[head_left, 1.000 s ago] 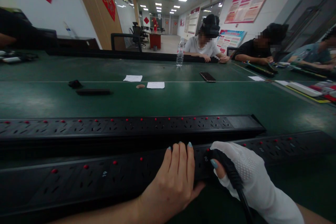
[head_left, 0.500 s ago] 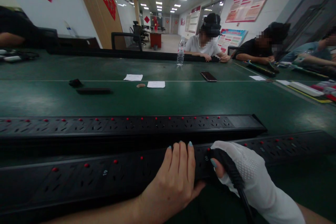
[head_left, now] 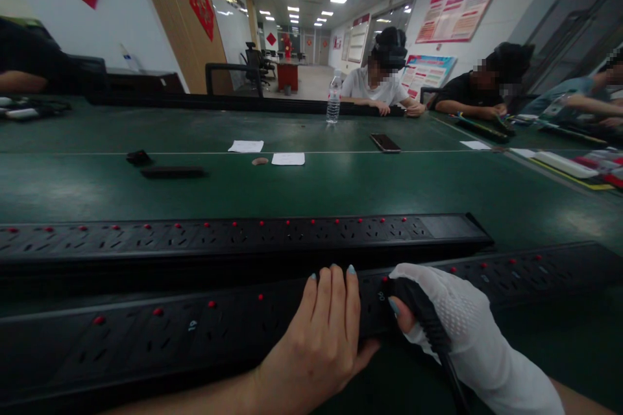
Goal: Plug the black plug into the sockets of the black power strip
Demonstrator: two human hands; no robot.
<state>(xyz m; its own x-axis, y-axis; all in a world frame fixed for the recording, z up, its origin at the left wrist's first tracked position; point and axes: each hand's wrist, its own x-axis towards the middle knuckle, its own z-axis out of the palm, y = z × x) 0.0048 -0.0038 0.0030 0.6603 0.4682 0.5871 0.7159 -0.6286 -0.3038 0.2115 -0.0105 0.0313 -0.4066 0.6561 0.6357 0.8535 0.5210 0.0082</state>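
Across the near part of the table lies a long black power strip (head_left: 228, 324) with red indicator lights and rows of sockets. My bare left hand (head_left: 324, 331) is wrapped over it, fingers on top and thumb along the near side. Just to the right, my right hand (head_left: 448, 318), in a white glove with the thumb tip exposed, grips a black power plug (head_left: 413, 298) against the strip's sockets. The plug's cord runs down towards me. Its prongs are hidden, so how deep they sit cannot be seen. A second black power strip (head_left: 448, 227) lies just beyond.
On the green table (head_left: 341, 188) are a phone (head_left: 385, 142), paper slips (head_left: 288, 159), a small black bar (head_left: 172, 172) and a water bottle (head_left: 333, 100). Another person (head_left: 374, 84) leans on a black strip at the far edge. More people sit at the right.
Both hands keep their hold on the strip and plug. The view has shifted very slightly; nothing else has visibly moved.
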